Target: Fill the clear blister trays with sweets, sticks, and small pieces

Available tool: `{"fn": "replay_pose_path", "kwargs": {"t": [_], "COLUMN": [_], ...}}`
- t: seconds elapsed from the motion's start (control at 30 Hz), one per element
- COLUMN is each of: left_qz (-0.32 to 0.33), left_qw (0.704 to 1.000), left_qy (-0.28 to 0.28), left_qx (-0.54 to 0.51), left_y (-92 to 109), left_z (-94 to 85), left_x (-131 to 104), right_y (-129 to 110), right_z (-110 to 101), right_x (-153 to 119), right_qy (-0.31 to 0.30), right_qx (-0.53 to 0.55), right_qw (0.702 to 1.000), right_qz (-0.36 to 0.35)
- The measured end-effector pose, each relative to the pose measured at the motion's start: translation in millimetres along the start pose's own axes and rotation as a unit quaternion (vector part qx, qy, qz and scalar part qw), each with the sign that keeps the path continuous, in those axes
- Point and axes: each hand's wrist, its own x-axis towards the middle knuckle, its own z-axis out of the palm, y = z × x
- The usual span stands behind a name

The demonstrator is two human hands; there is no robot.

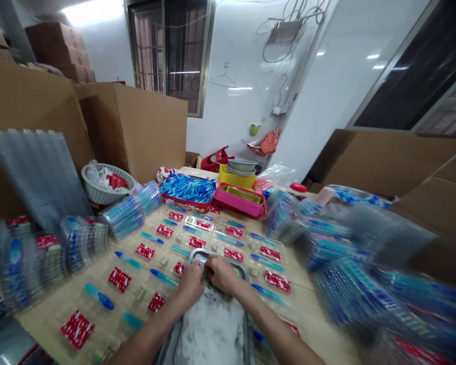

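My left hand (192,281) and my right hand (221,274) meet over the far end of a metal tray (247,276). Fingers of both are bent and pressed together; whatever they pinch is too small to make out. White powdery-looking material (211,332) fills the near part of the tray, below my wrists. Around the tray lie clear plastic packs, each with a blue pen-like item (163,278) and a red patterned packet (277,281).
Stacks of filled clear packs stand on the left (83,243) and right (357,289). A red basket of blue pens (188,190), a pink tray (239,201) and a white basket (106,195) sit farther back. Cardboard boxes (148,126) rise behind the table.
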Motion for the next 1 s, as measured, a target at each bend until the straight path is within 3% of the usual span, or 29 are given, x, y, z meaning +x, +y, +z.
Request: {"fn": "replay_pose_path", "kwargs": {"t": [0.33,0.47,0.6,0.8,1.0], "left_qz": [0.028,-0.006,-0.081,-0.157,-0.156], "left_qw": [0.999,0.998,0.982,0.918,0.887], "left_qy": [-0.042,-0.016,0.024,-0.014,-0.043], "left_qx": [-0.014,-0.065,-0.17,-0.365,-0.432], "left_y": [2.0,1.6,0.3,5.7,9.8], "left_z": [-7.6,-12.2,-16.6,-15.0,-8.6], "left_x": [6.4,6.4,9.4,-7.0,-33.0], "right_y": [7.9,21.1,24.6,5.8,-10.5], "right_z": [7.7,3.9,-4.7,-12.4,-4.1], "right_x": [-7.3,-9.4,-18.0,-36.6,-50.4], "right_qy": [0.082,0.121,0.091,-0.034,0.003], "right_qx": [0.1,0.186,0.274,0.433,0.377], "right_qw": [0.991,0.972,0.954,0.899,0.925], "right_qz": [0.043,0.078,0.078,0.052,0.05]}}
